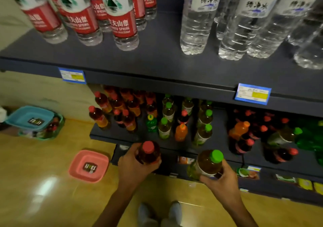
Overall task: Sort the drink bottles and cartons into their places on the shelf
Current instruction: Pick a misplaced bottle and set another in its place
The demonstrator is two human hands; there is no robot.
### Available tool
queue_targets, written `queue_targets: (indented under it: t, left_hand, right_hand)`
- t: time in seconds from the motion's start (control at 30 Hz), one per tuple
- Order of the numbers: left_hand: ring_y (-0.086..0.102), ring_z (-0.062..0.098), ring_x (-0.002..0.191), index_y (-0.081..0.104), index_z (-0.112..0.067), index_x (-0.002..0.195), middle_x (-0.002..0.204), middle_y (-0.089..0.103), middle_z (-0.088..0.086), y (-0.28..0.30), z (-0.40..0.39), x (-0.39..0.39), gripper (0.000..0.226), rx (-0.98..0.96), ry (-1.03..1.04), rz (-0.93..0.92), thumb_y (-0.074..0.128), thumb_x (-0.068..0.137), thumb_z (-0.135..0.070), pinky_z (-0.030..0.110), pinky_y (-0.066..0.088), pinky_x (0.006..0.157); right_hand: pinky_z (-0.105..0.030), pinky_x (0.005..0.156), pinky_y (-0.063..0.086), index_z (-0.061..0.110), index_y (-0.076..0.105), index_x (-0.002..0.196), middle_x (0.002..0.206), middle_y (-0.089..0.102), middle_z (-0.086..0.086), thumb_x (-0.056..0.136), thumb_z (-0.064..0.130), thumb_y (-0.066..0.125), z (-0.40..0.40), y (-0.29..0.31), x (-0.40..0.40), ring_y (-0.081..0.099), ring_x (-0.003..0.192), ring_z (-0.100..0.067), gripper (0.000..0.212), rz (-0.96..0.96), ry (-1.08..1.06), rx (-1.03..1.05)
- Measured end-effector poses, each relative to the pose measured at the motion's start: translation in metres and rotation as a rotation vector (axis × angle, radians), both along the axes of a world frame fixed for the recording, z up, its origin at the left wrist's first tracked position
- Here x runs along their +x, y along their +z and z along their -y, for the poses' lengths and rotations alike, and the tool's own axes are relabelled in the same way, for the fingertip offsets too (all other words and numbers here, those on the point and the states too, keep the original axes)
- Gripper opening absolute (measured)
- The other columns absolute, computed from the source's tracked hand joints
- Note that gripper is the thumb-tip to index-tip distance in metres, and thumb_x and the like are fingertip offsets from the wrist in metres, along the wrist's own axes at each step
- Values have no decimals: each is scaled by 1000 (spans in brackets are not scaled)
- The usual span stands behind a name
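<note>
Down on the wooden floor [43, 183] to the left sit three shallow tubs: a pink tub [88, 166] nearest the shelf, holding only a small dark card with lettering, and farther left a blue tub [29, 117], also with a dark card in it, resting on top of a green tub [42, 134] whose contents look like a few bottles, though they are too blurred to name. The person stands close to the dark shelf unit [157, 64], a bottle in each hand, both held upright just in front of the middle shelf's near edge. The left hand [135, 165] is wrapped around a red-capped bottle [148, 152] of dark reddish-brown drink. The right hand [222, 177] is closed around a green-capped bottle [208, 163] of amber drink with a pale green and white label. On the middle shelf behind them, red-capped tea bottles [122, 107] crowd the left, green-capped ones [202, 121] stand in the centre with a small orange bottle [181, 132] and a green soda bottle [151, 123] among them, and more dark, orange and green bottles lie to the right. The top shelf carries red-labelled water bottles [120, 16] on the left and clear, white-labelled water bottles [197, 20] on the right. Blue price tags [252, 93] hang on the shelf edges.
</note>
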State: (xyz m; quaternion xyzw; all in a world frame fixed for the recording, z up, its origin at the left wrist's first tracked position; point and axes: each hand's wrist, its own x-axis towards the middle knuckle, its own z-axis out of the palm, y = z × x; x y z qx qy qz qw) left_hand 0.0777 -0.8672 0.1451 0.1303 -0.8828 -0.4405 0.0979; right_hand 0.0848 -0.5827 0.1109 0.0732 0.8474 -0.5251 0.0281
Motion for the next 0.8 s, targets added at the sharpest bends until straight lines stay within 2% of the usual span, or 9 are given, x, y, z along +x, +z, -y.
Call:
queue_targets:
  t: [0.1, 0.17, 0.27, 0.37, 0.47, 0.6, 0.73, 0.8]
  left_hand:
    - [70, 4, 82, 50, -68, 94, 81, 68, -25, 6, 10, 4, 64, 29, 44, 23, 83, 40, -66, 31, 59, 72]
    - [69, 0, 81, 54, -60, 92, 83, 70, -24, 8, 17, 7, 61, 41, 60, 38, 86, 40, -63, 28, 58, 70]
    - [69, -1, 80, 60, -46, 94, 84, 71, -21, 10, 34, 11, 62, 44, 82, 50, 91, 42, -56, 23, 57, 66]
    - [70, 8, 83, 64, -34, 100, 89, 74, -14, 7, 56, 13, 69, 73, 113, 71, 90, 40, -55, 37, 60, 71]
    - [71, 9, 83, 63, -34, 101, 88, 74, -12, -2, 82, 12, 70, 86, 127, 91, 90, 39, -57, 42, 60, 73]
    - [69, 9, 84, 63, -32, 102, 89, 73, -12, -11, 116, 2, 67, 37, 69, 112, 94, 45, -49, 33, 57, 72]
    - [68, 7, 81, 64, -32, 102, 88, 73, -14, -13, 131, -7, 65, 15, 35, 124, 94, 48, -50, 30, 56, 71]
    - [67, 5, 80, 63, -33, 100, 85, 72, -15, -14, 131, -9, 62, 50, 27, 136, 95, 48, -47, 26, 52, 69]
  right_hand:
    - [-8, 68, 52, 44, 62, 98, 95, 72, 21, 47, 31, 90, 11, 3, -1, 69, 84, 1, 60, -16, 16, -26]
    - [-7, 68, 51, 43, 62, 100, 96, 73, 19, 46, 37, 88, 17, 6, -3, 69, 85, 1, 61, -23, 39, -23]
    - [-11, 69, 53, 42, 62, 103, 99, 72, 19, 48, 35, 88, 27, 9, -7, 68, 89, 0, 62, -22, 64, -35]
    - [-16, 73, 54, 39, 61, 106, 100, 71, 21, 49, 31, 90, 43, 10, -5, 67, 91, 0, 64, -22, 52, -18]
    - [-12, 74, 53, 34, 63, 107, 98, 71, 20, 47, 31, 90, 60, 8, -3, 67, 90, 1, 66, -19, 2, 16]
    - [-10, 63, 52, 34, 64, 96, 93, 70, 27, 46, 33, 91, 89, 2, 4, 67, 81, 6, 57, 23, -107, 27]
    - [-5, 59, 48, 34, 61, 86, 89, 68, 33, 41, 32, 91, 101, -9, 5, 66, 77, 9, 54, 55, -207, 53]
    - [-9, 58, 48, 33, 61, 84, 85, 68, 34, 43, 28, 94, 98, -16, 4, 66, 75, 9, 53, 91, -245, 59]
